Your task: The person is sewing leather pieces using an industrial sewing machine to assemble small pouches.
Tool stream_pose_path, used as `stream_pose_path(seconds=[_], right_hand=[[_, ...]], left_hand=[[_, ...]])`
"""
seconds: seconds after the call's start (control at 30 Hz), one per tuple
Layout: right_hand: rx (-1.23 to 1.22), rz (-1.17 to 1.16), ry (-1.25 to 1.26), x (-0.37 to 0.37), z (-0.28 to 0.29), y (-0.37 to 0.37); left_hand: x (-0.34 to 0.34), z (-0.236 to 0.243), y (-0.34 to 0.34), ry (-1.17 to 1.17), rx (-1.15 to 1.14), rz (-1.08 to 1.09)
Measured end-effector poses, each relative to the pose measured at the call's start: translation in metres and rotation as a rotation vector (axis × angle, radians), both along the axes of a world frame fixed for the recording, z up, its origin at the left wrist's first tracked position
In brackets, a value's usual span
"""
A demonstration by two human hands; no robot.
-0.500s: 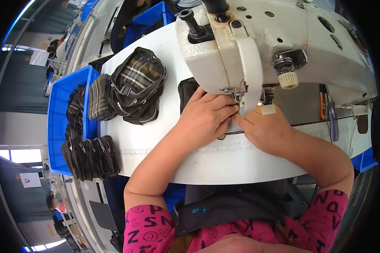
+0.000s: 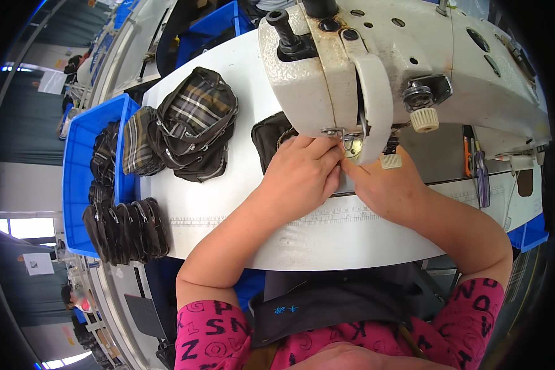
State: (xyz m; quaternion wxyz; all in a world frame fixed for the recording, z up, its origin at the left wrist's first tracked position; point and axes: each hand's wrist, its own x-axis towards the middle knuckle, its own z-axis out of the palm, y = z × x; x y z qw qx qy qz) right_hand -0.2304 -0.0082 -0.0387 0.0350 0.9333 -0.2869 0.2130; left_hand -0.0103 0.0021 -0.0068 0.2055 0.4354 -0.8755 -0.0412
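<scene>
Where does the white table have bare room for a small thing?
Bare: the white tabletop between the brown plaid zippered pouches and dark-brown fabric piece; also its front strip between the forearms.
Crowded: under the white metal sewing machine, where the left hand and right hand meet.

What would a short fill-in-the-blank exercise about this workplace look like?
1. The left hand and right hand are close together at a white ____ machine.
2. The plaid bags lie to the ____ of both hands.
3. The bin beside those bags is ____.
4. The letter-patterned shirt is bright ____.

Missing words: sewing; left; blue; pink.
</scene>
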Motion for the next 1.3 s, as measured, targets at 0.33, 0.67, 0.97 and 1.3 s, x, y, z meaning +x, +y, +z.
stream_pose_path(seconds=[0.33,0.67,0.97,1.3], right_hand=[[0.012,-0.014,-0.013,0.0,0.004,-0.002],[0.026,0.056,-0.088,0.004,0.001,-0.003],[0.04,0.058,-0.055,0.005,0.008,0.0],[0.002,0.032,-0.007,0.0,0.002,-0.003]], left_hand=[[0.007,0.009,-0.009,0.083,0.216,0.033],[0.005,0.004,-0.007,0.043,0.098,-0.015],[0.01,0.012,-0.01,-0.017,0.057,-0.056],[0.001,0.009,-0.007,-0.031,0.024,0.017]])
